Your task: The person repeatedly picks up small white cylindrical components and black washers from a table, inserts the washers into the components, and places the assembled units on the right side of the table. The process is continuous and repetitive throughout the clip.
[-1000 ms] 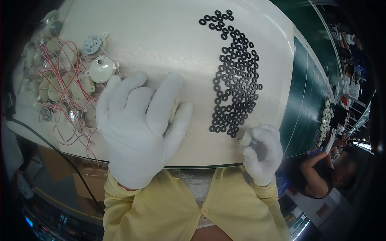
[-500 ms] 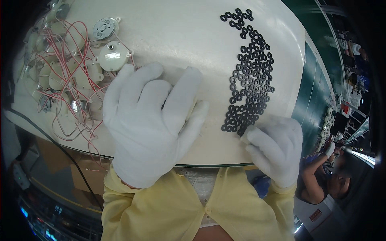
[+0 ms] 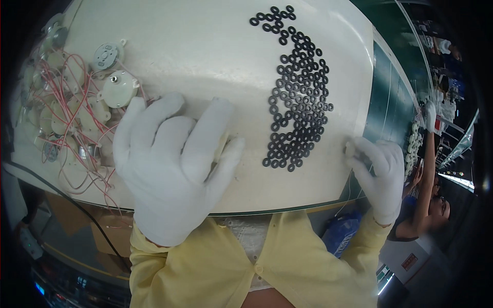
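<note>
My left hand (image 3: 172, 169), in a white glove, rests on the table with its fingers bent over something mostly covered. A cream-coloured edge (image 3: 222, 146) shows between its thumb and forefinger; the rest of that piece is hidden. Just beyond those fingers lies a round cream-and-metal motor (image 3: 119, 90) with a small shaft. My right hand (image 3: 379, 174), also gloved in white, is over the table's right edge, fingers curled in a pinch. Whatever they hold, if anything, is hidden. A thin thread hangs below it. Small black toothed rings (image 3: 298, 100) spread in a curved band between my hands.
Several more motors with red and white wires (image 3: 77, 113) are heaped at the left. A black cable (image 3: 56, 182) runs past the table's lower left edge, above cardboard boxes (image 3: 110, 231). At the right, beyond a green surface (image 3: 385, 102), another person (image 3: 423, 205) sits with an arm raised.
My right hand has lifted off the near end of the black rings and moved right. The left hand keeps its grip; the whole view has shifted slightly. The other person's arm has risen.
</note>
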### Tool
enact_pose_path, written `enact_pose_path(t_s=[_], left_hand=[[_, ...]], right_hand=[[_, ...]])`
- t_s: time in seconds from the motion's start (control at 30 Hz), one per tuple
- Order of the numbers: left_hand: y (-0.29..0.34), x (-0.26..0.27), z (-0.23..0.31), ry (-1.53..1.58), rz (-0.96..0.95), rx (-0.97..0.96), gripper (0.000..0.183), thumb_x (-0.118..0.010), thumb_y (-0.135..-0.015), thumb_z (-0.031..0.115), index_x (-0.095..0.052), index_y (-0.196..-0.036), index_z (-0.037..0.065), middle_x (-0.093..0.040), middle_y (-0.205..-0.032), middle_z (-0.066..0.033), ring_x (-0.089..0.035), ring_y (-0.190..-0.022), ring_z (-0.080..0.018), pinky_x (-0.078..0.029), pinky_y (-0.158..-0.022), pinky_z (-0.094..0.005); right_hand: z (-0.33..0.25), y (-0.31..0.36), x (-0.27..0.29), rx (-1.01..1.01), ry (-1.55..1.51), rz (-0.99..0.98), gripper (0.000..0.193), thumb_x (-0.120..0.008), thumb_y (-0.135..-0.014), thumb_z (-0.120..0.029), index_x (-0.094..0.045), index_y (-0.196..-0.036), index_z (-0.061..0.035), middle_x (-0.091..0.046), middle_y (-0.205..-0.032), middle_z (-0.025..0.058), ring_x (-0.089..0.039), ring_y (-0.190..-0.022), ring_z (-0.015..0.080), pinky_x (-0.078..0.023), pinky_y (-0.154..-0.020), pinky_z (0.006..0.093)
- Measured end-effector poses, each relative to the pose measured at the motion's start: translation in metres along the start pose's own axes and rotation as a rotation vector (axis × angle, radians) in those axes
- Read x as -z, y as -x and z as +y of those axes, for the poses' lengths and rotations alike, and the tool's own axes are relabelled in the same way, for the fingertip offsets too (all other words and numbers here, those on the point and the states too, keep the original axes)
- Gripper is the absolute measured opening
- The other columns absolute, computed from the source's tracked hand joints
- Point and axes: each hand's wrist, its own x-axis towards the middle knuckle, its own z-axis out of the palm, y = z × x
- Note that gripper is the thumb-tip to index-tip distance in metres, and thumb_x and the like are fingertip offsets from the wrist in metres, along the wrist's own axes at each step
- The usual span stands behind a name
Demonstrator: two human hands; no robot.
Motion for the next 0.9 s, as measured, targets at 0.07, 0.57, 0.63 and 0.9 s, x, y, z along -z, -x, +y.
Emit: enact_pose_path(t_s=[0.07, 0.57, 0.63, 0.9], left_hand=[[-0.002, 0.001, 0.004, -0.005, -0.005, -0.008, 0.048, -0.082, -0.076, 0.022, -0.07, -0.121, 0.012, -0.062, -0.092, -0.0047, -0.062, -0.11, -0.0322, -0.044, -0.104, -0.0563], [0.007, 0.014, 0.002, 0.113, 0.043, -0.058, 0.039, -0.074, -0.086, 0.031, -0.07, -0.119, 0.011, -0.066, -0.097, -0.0041, -0.061, -0.114, -0.0345, -0.037, -0.111, -0.0583], [0.008, 0.017, 0.002, 0.132, 0.042, -0.042, 0.038, -0.069, -0.09, 0.031, -0.07, -0.12, 0.009, -0.066, -0.099, -0.0055, -0.06, -0.116, -0.0347, -0.036, -0.112, -0.0583], [0.014, 0.029, 0.006, 0.132, 0.019, 0.012, 0.036, -0.051, -0.102, 0.019, -0.066, -0.124, -0.005, -0.068, -0.112, -0.0132, -0.057, -0.126, -0.0373, -0.03, -0.119, -0.0588]], right_hand=[[0.002, 0.0, -0.001, 0.029, 0.028, 0.004, 0.043, -0.085, -0.073, -0.018, -0.07, -0.113, -0.0145, -0.064, -0.086, -0.0003, -0.061, -0.085, 0.0271, -0.048, -0.09, 0.0426], [0.015, 0.037, -0.036, 0.207, 0.114, 0.131, 0.034, -0.07, -0.076, -0.005, -0.069, -0.108, -0.0151, -0.07, -0.115, 0.0124, -0.067, -0.102, 0.0275, -0.044, -0.106, 0.0517], [0.011, 0.056, -0.036, 0.079, 0.013, 0.133, 0.028, -0.062, -0.075, -0.001, -0.067, -0.1, -0.0127, -0.069, -0.12, 0.0173, -0.067, -0.108, 0.0297, -0.041, -0.11, 0.0537], [-0.001, 0.074, -0.033, -0.313, -0.14, 0.38, 0.032, -0.059, -0.081, 0.001, -0.066, -0.111, -0.0031, -0.068, -0.12, 0.0206, -0.062, -0.114, 0.0393, -0.042, -0.112, 0.0503]])
